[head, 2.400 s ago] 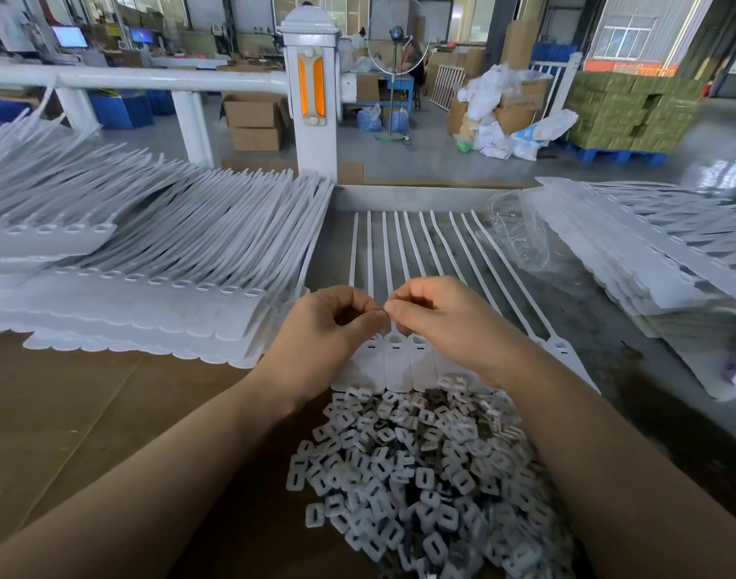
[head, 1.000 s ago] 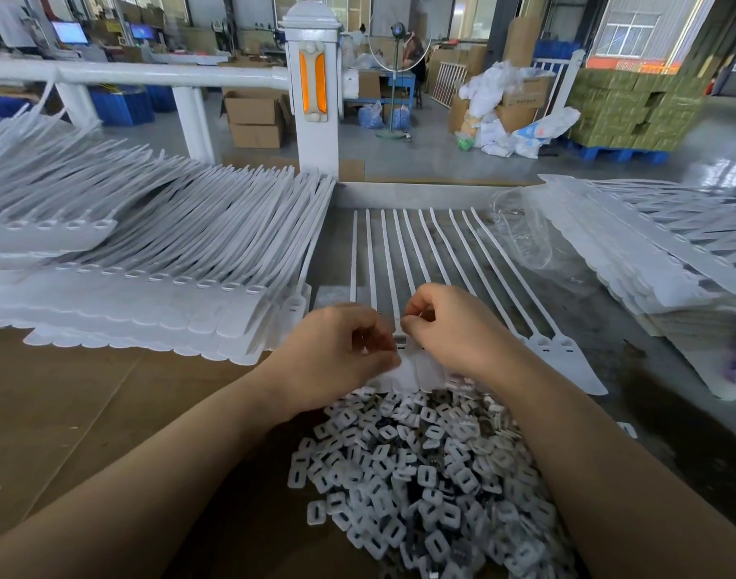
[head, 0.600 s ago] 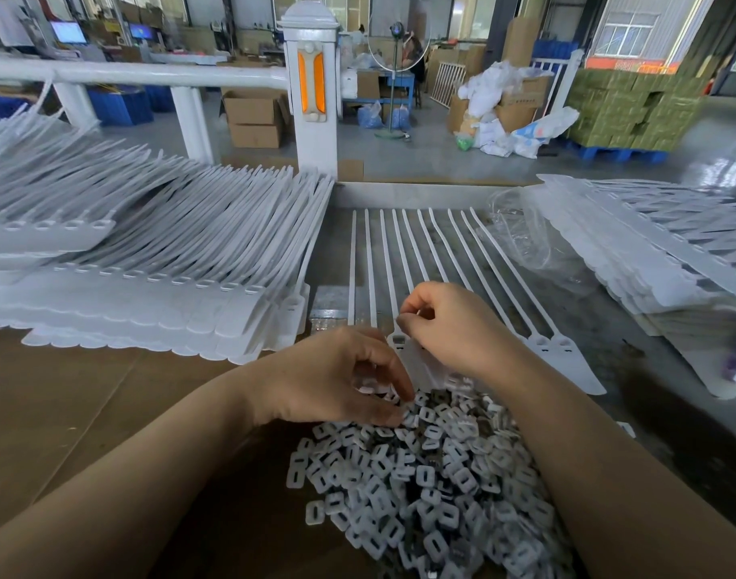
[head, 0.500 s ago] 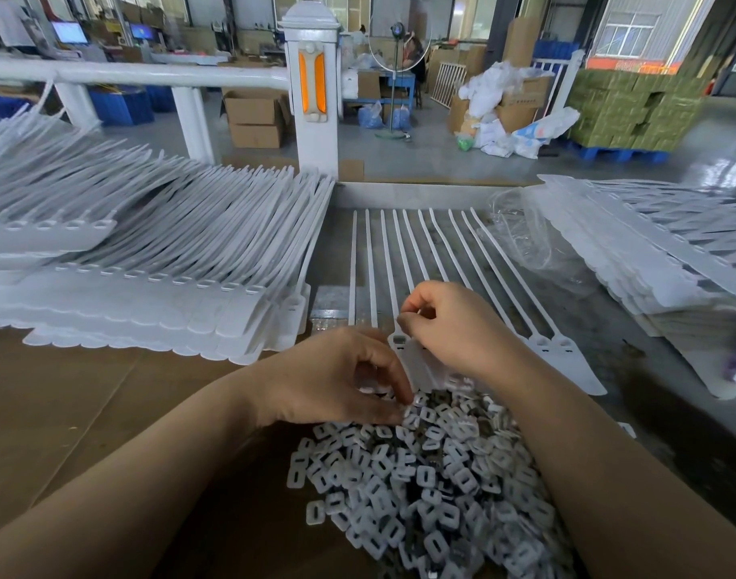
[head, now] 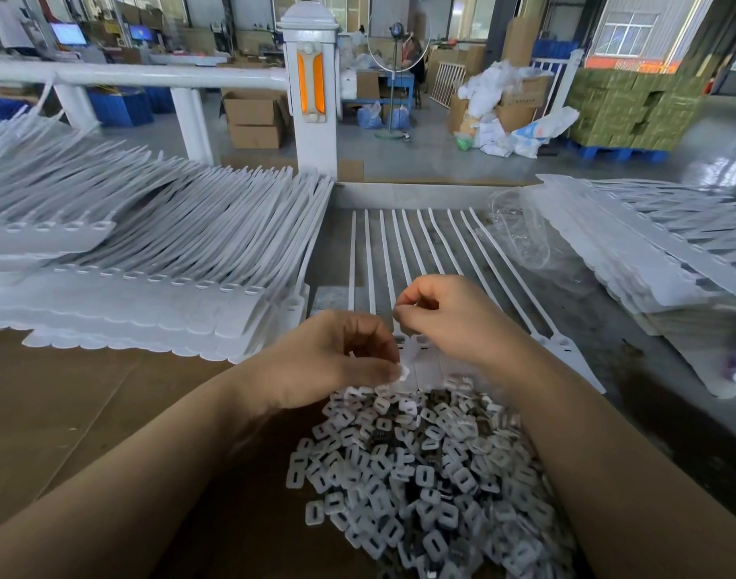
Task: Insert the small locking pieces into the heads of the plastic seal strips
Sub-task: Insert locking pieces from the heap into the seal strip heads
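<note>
A joined row of white seal strips [head: 424,248] lies on the table, with the heads [head: 418,361] toward me. A heap of small white locking pieces [head: 416,465] spreads in front of the heads. My left hand [head: 337,357] pinches one locking piece [head: 403,373] between thumb and fingertips at the near edge of the heads. My right hand [head: 445,315] hovers just above the heads, fingers curled, pinching a small white piece [head: 403,306]. Both hands hide most of the heads.
A big stack of seal strips [head: 149,261] covers the table's left side. More strips [head: 650,240] lie on clear plastic wrap [head: 520,240] at the right. Brown cardboard [head: 65,411] covers the near left. A white post [head: 312,89] and rail stand behind the table.
My left hand has lifted off the heap with one locking piece pinched and brought it up to the heads. My right hand stayed over the heads.
</note>
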Tool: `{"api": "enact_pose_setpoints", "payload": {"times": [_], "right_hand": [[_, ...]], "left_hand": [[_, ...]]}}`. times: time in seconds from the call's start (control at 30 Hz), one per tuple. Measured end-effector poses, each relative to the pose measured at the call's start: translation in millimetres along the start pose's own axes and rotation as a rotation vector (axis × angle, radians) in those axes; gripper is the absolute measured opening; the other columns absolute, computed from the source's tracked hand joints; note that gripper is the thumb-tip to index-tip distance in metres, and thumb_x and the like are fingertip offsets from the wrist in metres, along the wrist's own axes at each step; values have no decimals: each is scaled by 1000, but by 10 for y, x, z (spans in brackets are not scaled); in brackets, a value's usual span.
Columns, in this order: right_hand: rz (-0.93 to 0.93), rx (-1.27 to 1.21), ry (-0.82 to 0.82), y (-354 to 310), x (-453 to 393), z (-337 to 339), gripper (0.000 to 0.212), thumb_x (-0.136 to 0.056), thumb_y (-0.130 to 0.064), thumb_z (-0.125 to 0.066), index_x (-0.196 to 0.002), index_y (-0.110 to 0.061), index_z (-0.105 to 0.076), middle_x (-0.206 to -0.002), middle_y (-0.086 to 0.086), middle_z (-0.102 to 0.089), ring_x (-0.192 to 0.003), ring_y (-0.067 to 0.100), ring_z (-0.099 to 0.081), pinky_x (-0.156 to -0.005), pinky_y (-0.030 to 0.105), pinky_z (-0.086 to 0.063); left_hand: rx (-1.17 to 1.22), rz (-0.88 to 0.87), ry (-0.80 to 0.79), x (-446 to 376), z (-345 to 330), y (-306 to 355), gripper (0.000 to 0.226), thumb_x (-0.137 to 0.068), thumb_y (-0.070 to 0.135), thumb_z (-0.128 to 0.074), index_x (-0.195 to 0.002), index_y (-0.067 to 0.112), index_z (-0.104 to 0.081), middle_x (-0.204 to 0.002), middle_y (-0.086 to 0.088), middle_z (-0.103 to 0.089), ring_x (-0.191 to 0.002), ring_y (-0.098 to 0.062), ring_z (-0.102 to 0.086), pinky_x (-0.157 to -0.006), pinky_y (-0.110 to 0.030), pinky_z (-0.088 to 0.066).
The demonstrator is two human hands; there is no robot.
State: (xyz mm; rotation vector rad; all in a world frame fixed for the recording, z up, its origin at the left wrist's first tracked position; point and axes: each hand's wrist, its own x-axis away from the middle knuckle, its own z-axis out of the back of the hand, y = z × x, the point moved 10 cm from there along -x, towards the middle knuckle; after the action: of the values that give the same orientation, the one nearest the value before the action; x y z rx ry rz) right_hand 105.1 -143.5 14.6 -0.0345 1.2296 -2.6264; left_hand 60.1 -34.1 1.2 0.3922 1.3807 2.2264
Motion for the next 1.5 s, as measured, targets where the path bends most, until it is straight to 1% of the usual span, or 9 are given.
{"api": "enact_pose_setpoints", "payload": {"times": [0.33, 0.57, 0.67, 0.8, 0.9, 1.0, 1.23, 1.4, 1.5], "right_hand": [[83, -200, -144, -147, 48, -25, 8, -92, -21, -65, -87, -26, -70, -68, -13, -68, -63, -6, -59, -55, 7, -42], [97, -224, -167, -149, 48, -66, 6, -89, -21, -69, -91, -25, -71, -85, -3, -75, -82, 10, -68, -86, 36, -55], [102, -203, -155, -148, 36, -85, 7, -86, -19, -73, -87, -25, -73, -85, -4, -75, -81, 8, -70, -83, 30, -56], [79, -224, -135, -121, 22, -72, 6, -85, -18, -75, -83, -24, -73, -74, -10, -74, -64, -4, -63, -59, 10, -46], [45, -265, -119, -82, 10, -53, 3, -84, -20, -75, -83, -23, -73, -72, -9, -74, -59, -3, -59, -51, 9, -43], [23, -287, -134, -61, 11, -78, 2, -86, -20, -73, -86, -22, -72, -76, -5, -75, -59, -2, -59, -51, 9, -42], [30, -227, -145, -60, 12, -66, 3, -88, -21, -69, -87, -23, -71, -75, -9, -73, -59, -3, -57, -54, 12, -43], [43, -153, -109, -56, 2, -45, 7, -89, -27, -68, -84, -27, -72, -71, -14, -69, -61, -5, -59, -64, 19, -45], [25, -98, -90, -29, 0, -61, 8, -90, -30, -68, -83, -28, -71, -76, -9, -71, -67, 3, -64, -70, 26, -52]], "left_hand": [[431, 189, 247, -7, 201, -286, 2, -84, 5, -68, -86, 5, -68, -76, -10, -69, -59, -13, -54, -52, -19, -42], [535, 244, 330, 11, 227, -349, 7, -90, 11, -64, -88, 5, -68, -75, -6, -71, -59, -11, -58, -53, -18, -47], [519, 242, 322, 15, 207, -335, 10, -86, 13, -68, -92, 5, -68, -79, -5, -73, -67, -11, -66, -59, -18, -53], [579, 193, 332, 20, 220, -297, 30, -65, 16, -75, -92, 4, -70, -84, -11, -74, -72, -15, -70, -65, -20, -57], [583, 129, 331, 19, 246, -250, 27, -61, 15, -80, -87, 11, -75, -91, -12, -75, -80, -16, -71, -67, -20, -56], [585, 64, 337, 21, 263, -194, 27, -61, 22, -83, -86, 16, -77, -96, -13, -75, -87, -18, -72, -71, -21, -56], [608, 56, 434, 33, 309, -185, 20, -58, 17, -80, -78, 15, -76, -80, -10, -74, -70, -15, -69, -67, -21, -57], [529, 76, 488, 47, 319, -199, 27, -73, -1, -77, -96, 2, -63, -77, -10, -72, -67, -17, -67, -66, -23, -57], [430, 72, 525, 59, 344, -199, 26, -76, 1, -77, -97, 5, -62, -78, -7, -74, -68, -15, -69, -67, -21, -57]]}}
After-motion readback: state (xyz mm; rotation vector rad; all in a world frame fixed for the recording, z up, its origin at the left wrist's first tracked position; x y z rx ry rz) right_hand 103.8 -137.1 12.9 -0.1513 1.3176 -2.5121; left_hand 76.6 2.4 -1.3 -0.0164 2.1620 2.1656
